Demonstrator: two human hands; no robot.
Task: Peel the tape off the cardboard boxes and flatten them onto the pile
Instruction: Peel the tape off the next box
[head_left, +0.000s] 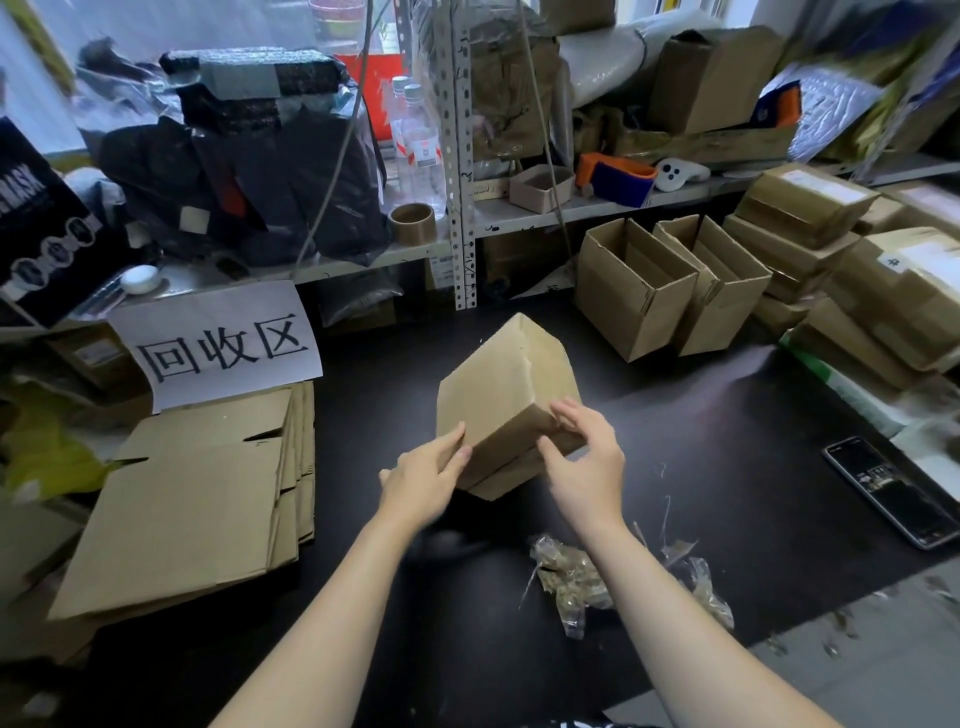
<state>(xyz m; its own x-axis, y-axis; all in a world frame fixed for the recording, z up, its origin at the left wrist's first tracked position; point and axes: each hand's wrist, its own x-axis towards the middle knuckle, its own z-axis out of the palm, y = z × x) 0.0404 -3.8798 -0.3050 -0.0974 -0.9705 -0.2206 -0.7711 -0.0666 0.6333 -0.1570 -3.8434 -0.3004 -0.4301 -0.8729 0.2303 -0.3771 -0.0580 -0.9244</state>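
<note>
Head view: a small cardboard box, closed and tilted with its far end raised, sits at the centre of a dark worktable, caught between a person's two hands at its near end; whether its lower corner touches the table cannot be told. No tape is visible on the faces that show, so the job now appears to be collapsing it. That is best done by opening the end flaps, then pushing opposite corners together along the existing creases so the board folds flat rather than buckling. The left hand lies nearly flat, fingers straight and pressed against the box's near left side. The right hand is half-closed, thumb and curled fingers hooked about the near edge, seemingly working a flap. Just in front of the forearms lies a crumpled wad of stripped tape. To the left waits the pile of flattened boxes beneath a paper sign; two open boxes stand to the right beyond.
</note>
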